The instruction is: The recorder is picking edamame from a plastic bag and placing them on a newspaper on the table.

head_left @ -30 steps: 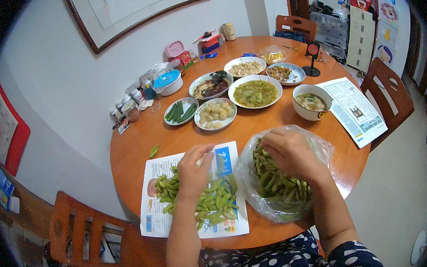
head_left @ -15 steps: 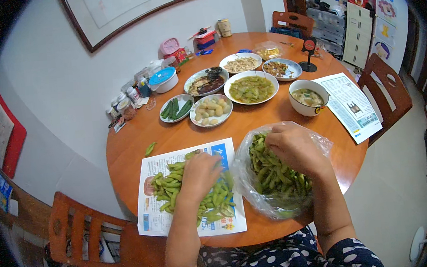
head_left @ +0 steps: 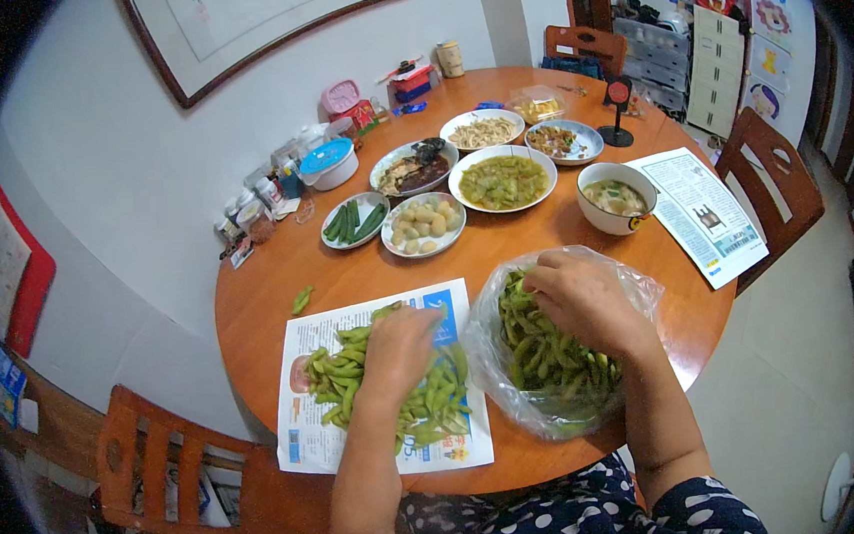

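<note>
A pile of green soybean pods (head_left: pixel 341 379) lies on a sheet of newspaper (head_left: pixel 305 442) in front of me. Over the pile, my left hand (head_left: pixel 400 347) is closed, its fingers pressed together toward the plastic bag; whatever they hold is hidden. To the right stands a clear plastic bag (head_left: pixel 492 387) with its mouth open, full of more pods (head_left: pixel 545 358). My right hand (head_left: pixel 585 300) reaches over the bag's far side with its fingers bent down and pinched at the pods. The back of the hand hides what is in its grip.
Behind the newspaper are plates of cucumber pieces (head_left: pixel 353 219), pale round food (head_left: pixel 424 225) and green vegetables (head_left: pixel 504 181). A soup bowl (head_left: pixel 614 197) sits beyond the bag, beside another newspaper (head_left: pixel 708 210). One loose pod (head_left: pixel 301 300) lies on the table. Wooden chairs (head_left: pixel 167 468) flank it.
My right hand has shifted slightly left and down over the bag. My left hand stays almost in place above the pile. The view has tilted a little.
</note>
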Demonstrator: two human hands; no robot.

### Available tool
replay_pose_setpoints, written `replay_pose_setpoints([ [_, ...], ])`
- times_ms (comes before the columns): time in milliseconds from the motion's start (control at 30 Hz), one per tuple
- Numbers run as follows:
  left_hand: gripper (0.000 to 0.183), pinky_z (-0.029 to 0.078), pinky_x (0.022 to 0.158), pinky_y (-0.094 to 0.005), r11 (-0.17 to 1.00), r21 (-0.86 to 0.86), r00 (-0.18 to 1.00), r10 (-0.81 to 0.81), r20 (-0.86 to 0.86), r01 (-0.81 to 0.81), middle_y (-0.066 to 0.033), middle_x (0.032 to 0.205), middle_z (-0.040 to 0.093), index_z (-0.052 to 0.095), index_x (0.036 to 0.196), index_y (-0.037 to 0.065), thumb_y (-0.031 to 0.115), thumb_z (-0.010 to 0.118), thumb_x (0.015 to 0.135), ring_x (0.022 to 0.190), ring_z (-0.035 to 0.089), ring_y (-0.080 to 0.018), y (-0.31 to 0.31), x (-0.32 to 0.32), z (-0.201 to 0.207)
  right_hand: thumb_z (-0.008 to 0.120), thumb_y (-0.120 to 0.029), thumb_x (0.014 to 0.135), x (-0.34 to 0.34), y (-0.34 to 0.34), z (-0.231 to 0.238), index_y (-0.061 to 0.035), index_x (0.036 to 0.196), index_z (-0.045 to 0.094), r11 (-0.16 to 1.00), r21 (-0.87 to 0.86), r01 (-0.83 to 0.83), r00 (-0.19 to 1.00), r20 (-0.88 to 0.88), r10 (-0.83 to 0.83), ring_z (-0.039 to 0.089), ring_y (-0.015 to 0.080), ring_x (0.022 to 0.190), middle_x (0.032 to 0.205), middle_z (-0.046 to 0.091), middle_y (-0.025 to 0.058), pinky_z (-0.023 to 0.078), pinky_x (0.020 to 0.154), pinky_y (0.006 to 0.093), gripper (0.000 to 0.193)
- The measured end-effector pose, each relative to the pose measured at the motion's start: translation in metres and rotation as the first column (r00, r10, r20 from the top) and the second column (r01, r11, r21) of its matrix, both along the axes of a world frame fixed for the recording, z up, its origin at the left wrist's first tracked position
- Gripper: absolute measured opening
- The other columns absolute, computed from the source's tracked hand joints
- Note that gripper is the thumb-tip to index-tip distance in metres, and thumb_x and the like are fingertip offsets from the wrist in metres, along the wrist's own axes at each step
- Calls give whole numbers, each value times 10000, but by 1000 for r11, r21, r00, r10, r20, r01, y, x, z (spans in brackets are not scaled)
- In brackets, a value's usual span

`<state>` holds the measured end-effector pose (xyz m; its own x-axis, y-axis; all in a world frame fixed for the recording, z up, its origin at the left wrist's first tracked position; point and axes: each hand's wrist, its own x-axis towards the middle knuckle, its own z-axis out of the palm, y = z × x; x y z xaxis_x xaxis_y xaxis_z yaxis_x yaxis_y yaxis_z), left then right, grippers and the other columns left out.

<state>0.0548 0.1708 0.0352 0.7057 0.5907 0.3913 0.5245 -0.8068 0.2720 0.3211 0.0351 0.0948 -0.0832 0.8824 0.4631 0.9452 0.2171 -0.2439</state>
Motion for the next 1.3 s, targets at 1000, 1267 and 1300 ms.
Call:
replay_pose_setpoints([
  [1000, 222, 561, 932, -359, 895, -209, 823, -243, 514, 395, -112, 1071, 773, 758, 1089, 12, 34, 804, 872, 1032, 732, -241, -23, -2, 34, 773, -96, 837, -35, 4, -9, -54, 992, 673, 946, 103, -308, 935, -149, 320, 677, 369, 917, 975, 657, 137, 558, 778, 463, 189],
  [1267, 240, 547, 963, -434, 976, -218, 975, 24, 219, 25, -181, 1102, 743, 773, 1065, 25, 165, 784, 871, 1066, 699, -357, 9, -24, 14, 728, -76, 818, 1, -4, 2, -43, 952, 645, 998, 50, -49, 995, -84, 53, 665, 392, 945, 962, 671, 153, 530, 822, 496, 161],
  [1300, 258, 540, 972, -450, 985, -174, 988, 39, 148, -13, -186, 1107, 737, 777, 1067, 36, 202, 786, 869, 1071, 693, -368, 12, -27, 11, 717, -87, 821, 5, -3, -1, -47, 955, 649, 998, 43, -44, 997, -66, 47, 667, 395, 943, 962, 681, 159, 531, 819, 499, 155],
])
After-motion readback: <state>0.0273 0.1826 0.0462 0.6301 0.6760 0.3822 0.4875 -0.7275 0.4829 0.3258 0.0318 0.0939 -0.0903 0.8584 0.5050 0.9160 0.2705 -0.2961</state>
